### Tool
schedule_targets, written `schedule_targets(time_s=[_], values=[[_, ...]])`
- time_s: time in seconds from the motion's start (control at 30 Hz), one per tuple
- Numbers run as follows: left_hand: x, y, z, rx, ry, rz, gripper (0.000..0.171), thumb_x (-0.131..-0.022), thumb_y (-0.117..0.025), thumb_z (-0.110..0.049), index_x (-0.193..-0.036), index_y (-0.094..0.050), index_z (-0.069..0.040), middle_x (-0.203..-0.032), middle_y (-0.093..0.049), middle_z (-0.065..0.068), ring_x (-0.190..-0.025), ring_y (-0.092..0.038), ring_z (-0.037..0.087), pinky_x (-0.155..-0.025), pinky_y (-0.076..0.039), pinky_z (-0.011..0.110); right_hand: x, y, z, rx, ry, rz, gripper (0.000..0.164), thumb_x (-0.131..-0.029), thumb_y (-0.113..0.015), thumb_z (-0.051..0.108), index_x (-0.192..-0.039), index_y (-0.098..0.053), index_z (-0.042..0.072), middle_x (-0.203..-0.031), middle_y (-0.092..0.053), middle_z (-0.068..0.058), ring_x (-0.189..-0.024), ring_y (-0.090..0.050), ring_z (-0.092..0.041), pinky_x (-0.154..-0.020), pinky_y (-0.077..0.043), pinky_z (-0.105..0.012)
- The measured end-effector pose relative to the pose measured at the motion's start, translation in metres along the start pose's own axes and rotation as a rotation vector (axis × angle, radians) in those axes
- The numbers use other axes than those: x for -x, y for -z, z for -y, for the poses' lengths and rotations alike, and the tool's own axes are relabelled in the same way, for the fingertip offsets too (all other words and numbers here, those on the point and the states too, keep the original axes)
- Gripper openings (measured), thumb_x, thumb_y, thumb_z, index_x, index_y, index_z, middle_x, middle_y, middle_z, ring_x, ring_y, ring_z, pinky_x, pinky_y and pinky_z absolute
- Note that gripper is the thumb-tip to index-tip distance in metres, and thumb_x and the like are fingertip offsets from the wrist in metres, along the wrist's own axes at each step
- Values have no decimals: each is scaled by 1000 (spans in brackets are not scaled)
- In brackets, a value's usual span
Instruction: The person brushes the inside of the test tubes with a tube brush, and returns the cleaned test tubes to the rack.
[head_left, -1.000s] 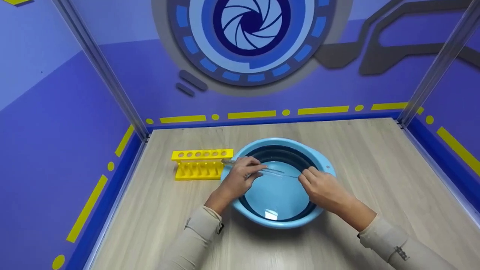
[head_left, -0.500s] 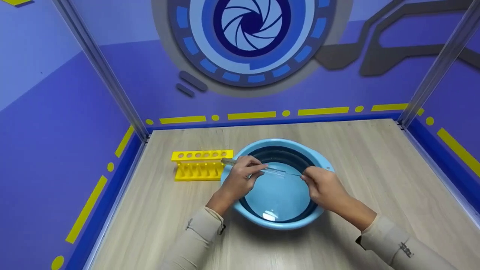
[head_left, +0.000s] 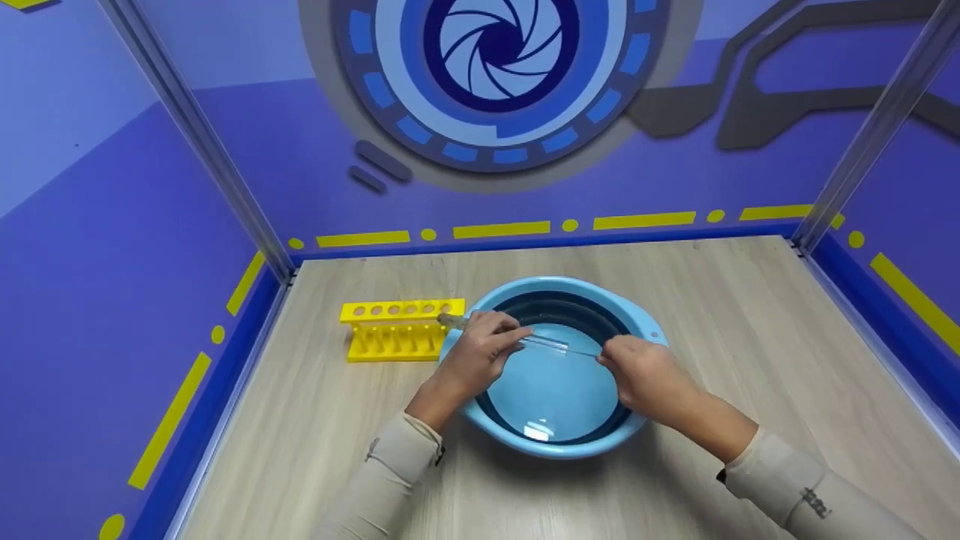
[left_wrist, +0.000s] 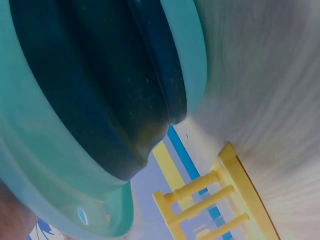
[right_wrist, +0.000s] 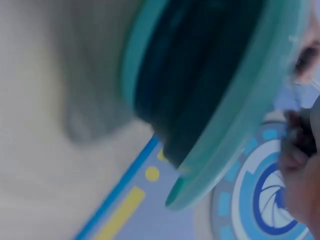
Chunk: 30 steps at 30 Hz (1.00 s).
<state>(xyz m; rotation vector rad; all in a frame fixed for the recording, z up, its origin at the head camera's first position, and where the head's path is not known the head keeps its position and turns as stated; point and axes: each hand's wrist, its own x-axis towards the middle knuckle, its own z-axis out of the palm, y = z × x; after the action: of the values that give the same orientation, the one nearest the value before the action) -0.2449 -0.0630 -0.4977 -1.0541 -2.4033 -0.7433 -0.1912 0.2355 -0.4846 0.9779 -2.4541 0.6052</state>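
My left hand [head_left: 478, 352] holds a clear glass test tube [head_left: 547, 343] lying nearly level over the light blue basin [head_left: 556, 451]. The tube's greyish-brown far end [head_left: 452, 322], which looks filled with bristles, sticks out left of the fingers. From the tube's right end runs the thin wire of a tube brush [head_left: 583, 352]. Over the basin's right side, my right hand [head_left: 645, 375] pinches this wire with curled fingers. In the right wrist view both hands show above the rim at the right edge, the right hand [right_wrist: 297, 170] nearer. Only a bit of hand [left_wrist: 15, 215] shows in the left wrist view.
A yellow test tube rack [head_left: 403, 309] with a row of holes stands just left of the basin on the wooden table [head_left: 300, 420]. The basin has dark collapsible sides, and a bright glare shows inside it. Blue and purple panels [head_left: 255, 165] enclose the table.
My right hand has turned its knuckles over and shifted slightly along the wire's line, out and a little back. The left hand keeps the tube in nearly the same place.
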Motion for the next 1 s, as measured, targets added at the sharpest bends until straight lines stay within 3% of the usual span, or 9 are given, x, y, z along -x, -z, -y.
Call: schedule_targets(time_s=[0.07, 0.17, 0.3, 0.4, 0.53, 0.67, 0.83, 0.93, 1.0], values=[[0, 2, 1, 4, 14, 23, 30, -104, -69, -21, -133, -77, -27, -118, -72, -1, -117, -61, 19, -108, -55, 35, 0, -4, -4, 222, 218, -100, 25, -112, -53, 9, -91, -65, 6, -76, -62, -3, -67, -59, -12, -63, -60, -23], [-1, 4, 2, 16, 25, 48, 30, -104, -69, -21, -132, -77, -28, -118, -72, -1, -116, -61, 20, -107, -54, 36, 0, -6, -12, 421, 419, -165, 42, -115, -33, 7, -93, -68, 3, -81, -64, -7, -68, -61, -17, -61, -61, -25], [-2, 8, 3, 68, 49, 65, 29, -104, -70, -21, -131, -78, -28, -118, -73, -1, -116, -61, 20, -107, -53, 37, 0, -5, -19, 527, 542, -183, 44, -114, -31, 0, -97, -72, 2, -85, -67, -9, -72, -62, -18, -63, -61, -24], [-2, 9, 4, 122, 79, 63, 29, -103, -71, -22, -130, -78, -28, -118, -72, -2, -116, -60, 19, -106, -53, 37, -2, -5, -19, 484, 531, -196, 39, -113, -37, 1, -98, -73, 2, -84, -68, -8, -71, -63, -18, -63, -61, -24], [0, 5, 5, 138, 99, 9, 28, -103, -71, -21, -129, -79, -28, -116, -72, -3, -114, -60, 18, -103, -52, 35, -4, -7, -12, 210, 305, -167, 20, -107, -56, 2, -93, -71, 5, -78, -66, -5, -69, -62, -13, -63, -61, -24], [0, 1, 4, 72, 60, -83, 27, -101, -74, -16, -126, -80, -25, -113, -72, -2, -112, -63, 18, -101, -52, 37, -6, -4, -2, -216, -114, -45, 15, -100, -70, 2, -88, -70, 10, -70, -61, 1, -63, -56, -5, -59, -54, -22], [-1, 1, 2, -32, -25, -146, 26, -101, -75, -15, -124, -82, -24, -110, -73, -1, -109, -64, 18, -100, -52, 35, -13, 9, 3, -712, -589, 172, 21, -108, -62, 14, -92, -69, 3, -75, -61, -1, -66, -54, -8, -59, -47, -22], [-2, 2, 2, -71, -56, -151, 24, -103, -73, -18, -124, -81, -25, -110, -73, -1, -108, -64, 18, -99, -52, 33, -15, 13, 3, -899, -739, 248, 26, -110, -60, 18, -96, -65, -4, -77, -58, -3, -67, -51, -11, -59, -42, -21], [-2, 3, 1, -85, -62, -146, 24, -104, -71, -19, -125, -81, -25, -110, -74, 0, -108, -64, 18, -98, -51, 33, -14, 12, 4, -876, -730, 240, 25, -109, -60, 17, -96, -65, -4, -77, -59, -2, -67, -52, -11, -59, -43, -21]])
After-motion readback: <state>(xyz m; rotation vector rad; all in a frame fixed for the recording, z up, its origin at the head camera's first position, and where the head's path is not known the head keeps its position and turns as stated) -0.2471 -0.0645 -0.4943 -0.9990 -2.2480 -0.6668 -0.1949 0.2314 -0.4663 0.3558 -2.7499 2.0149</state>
